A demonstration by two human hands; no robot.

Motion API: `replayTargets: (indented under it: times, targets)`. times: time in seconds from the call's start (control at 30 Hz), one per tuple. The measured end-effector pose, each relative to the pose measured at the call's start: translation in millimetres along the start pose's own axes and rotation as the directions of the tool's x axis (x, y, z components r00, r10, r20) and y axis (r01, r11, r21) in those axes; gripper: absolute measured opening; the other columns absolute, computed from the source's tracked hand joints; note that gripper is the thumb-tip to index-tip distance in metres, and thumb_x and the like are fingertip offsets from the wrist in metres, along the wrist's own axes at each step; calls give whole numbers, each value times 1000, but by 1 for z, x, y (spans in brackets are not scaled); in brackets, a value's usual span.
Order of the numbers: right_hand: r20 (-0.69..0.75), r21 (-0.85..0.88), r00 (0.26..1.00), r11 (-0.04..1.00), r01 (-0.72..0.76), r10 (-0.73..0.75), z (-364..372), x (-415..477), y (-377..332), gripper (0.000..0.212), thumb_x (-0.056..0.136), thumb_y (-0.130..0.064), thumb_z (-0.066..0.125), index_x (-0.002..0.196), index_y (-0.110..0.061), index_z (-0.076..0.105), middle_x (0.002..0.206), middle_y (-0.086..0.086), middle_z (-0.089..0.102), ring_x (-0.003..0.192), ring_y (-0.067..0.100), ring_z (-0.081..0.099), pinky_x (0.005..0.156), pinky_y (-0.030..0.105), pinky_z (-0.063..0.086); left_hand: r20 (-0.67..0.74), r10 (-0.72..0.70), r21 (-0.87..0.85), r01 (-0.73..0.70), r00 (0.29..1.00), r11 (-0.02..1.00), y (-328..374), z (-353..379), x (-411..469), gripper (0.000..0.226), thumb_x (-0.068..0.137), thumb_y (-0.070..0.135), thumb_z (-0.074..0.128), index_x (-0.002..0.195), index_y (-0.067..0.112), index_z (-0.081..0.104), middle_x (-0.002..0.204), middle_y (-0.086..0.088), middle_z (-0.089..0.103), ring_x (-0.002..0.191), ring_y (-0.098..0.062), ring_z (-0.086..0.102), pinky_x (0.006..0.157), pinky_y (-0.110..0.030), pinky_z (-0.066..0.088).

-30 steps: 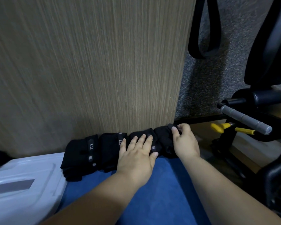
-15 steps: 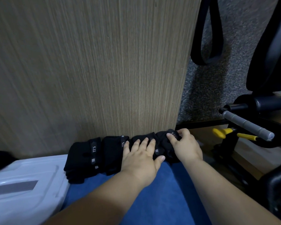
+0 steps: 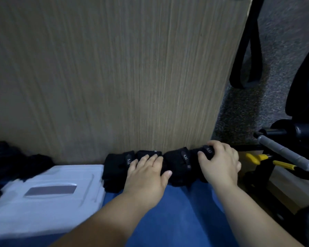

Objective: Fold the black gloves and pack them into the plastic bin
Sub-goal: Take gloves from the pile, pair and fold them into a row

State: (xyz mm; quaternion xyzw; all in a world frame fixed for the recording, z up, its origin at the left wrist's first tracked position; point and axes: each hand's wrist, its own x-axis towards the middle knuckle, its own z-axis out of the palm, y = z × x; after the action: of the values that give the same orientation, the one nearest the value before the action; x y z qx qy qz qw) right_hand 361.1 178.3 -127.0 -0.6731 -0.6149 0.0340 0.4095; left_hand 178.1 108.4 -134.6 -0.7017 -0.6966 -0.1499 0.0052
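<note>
Several folded black gloves (image 3: 177,163) with small 5.11 labels lie in a row along the near edge of the wooden table (image 3: 114,77). My left hand (image 3: 146,173) lies flat with straight fingers on the gloves in the middle of the row. My right hand (image 3: 219,161) curls its fingers and thumb round the rightmost folded glove (image 3: 206,150) at the table's corner. A white plastic bin lid (image 3: 48,193) with a grey label sits at lower left. The bin's inside is not visible.
A dark heap of black fabric (image 3: 11,159) lies left of the lid. Blue cloth (image 3: 177,220) covers my lap. To the right are a black chair (image 3: 303,77), a metal bar (image 3: 285,154), yellow-handled pliers (image 3: 260,157) and grey carpet (image 3: 243,113).
My left hand slid left along the row onto the middle gloves. My right hand closed more firmly over the rightmost glove. The view shifted, showing more of the lid and the dark heap.
</note>
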Motion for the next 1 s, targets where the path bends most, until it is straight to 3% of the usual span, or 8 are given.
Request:
replayTargets:
  times: [0.17,0.27,0.37,0.5,0.63,0.73,0.87,1.0]
  targets:
    - [63,228,947,928,293,-315,19,-54,-67,8,82,-21,65,88,-26,64,91,-9,58,98,20,50,87,32,41,-94,-174,27,178,980,984,-67,-19,-48,52,101,49,21,149,29,23,154,13,28,142,-11,19,111,-32,16]
    - [227,371,888,879,301,-400,39,-91,-111,7,84,-19,63,86,-26,64,86,-14,55,83,10,54,80,26,45,-129,-340,-18,341,931,940,-112,-31,-76,53,99,52,17,144,31,32,146,15,39,136,-12,28,105,-30,22]
    - [381,439,808,857,270,-450,60,-123,-148,10,88,-18,60,88,-28,62,90,-13,55,77,3,55,73,17,44,-164,-481,-44,480,861,876,-156,-38,-103,47,99,50,29,141,31,36,143,11,42,134,-15,30,105,-32,24]
    - [501,460,733,859,225,-460,90,-156,-189,14,91,-19,55,98,-27,64,100,-14,57,77,-1,55,70,13,42,-252,-579,-86,578,776,812,-210,-49,-130,39,98,45,37,130,26,48,135,3,49,127,-22,36,101,-35,29]
    - [573,449,687,872,193,-447,118,-179,-227,24,95,-23,51,116,-26,61,115,-14,57,87,4,55,80,18,43,-394,-637,-193,618,663,762,-256,-59,-149,28,94,34,53,113,15,56,120,-9,53,114,-30,41,94,-42,33]
    - [619,445,637,873,199,-460,140,-190,-254,31,96,-24,50,126,-25,56,131,-9,51,93,7,54,85,21,43,-402,-701,-262,660,589,704,-286,-57,-160,39,89,29,61,121,9,52,124,-15,50,119,-35,40,97,-46,32]
    - [667,423,549,862,278,-504,167,-203,-290,36,96,-30,51,132,-28,51,138,-8,44,105,9,53,88,21,39,-211,-761,-276,710,613,648,-318,-50,-166,58,96,39,49,144,15,28,144,-10,37,130,-32,35,103,-44,34]
    - [710,493,453,840,228,-539,183,-221,-323,42,95,-33,54,136,-26,48,134,-3,53,116,13,53,95,24,42,-186,-729,-281,675,659,682,-333,-47,-162,47,98,41,43,141,22,38,131,-3,55,120,-26,47,97,-41,42]
